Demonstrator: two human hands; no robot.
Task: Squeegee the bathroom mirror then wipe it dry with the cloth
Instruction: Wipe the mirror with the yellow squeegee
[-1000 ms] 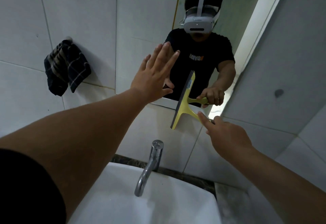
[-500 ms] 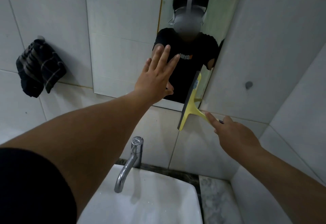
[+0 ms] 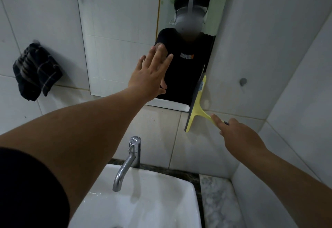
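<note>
Head view, the only one. Two hands, one squeegee, one cloth, one mirror, one tap, one basin. Left hand point(image 3: 150, 74) at about 12 o'clock of centre, fingers straight and spread, palm flat toward the mirror point(image 3: 118, 35); it looks to be touching the glass, but contact is hard to confirm. Right hand point(image 3: 239, 134) at 3 to 4 o'clock, fingers curled round the handle of the yellow squeegee point(image 3: 196, 102), index finger laid straight along the handle toward the head. The squeegee's dark blade stands nearly upright, tilted slightly, at the mirror's lower right corner: upper part against the right edge of the glass, lower part hanging past the bottom edge over the wall tile. The mirror takes up 11 to 1 o'clock and shows a reflected person in a black shirt with a grey headset. One dark checked cloth point(image 3: 36, 72) hangs bunched on the tiled wall at 9 o'clock, well apart from both hands and left of the mirror. One chrome tap point(image 3: 128, 161) at 6 o'clock, spout curving down over one white basin point(image 3: 186, 202) at the bottom edge. One small grey round mark point(image 3: 242, 81) on the right wall at 3 o'clock.
</note>
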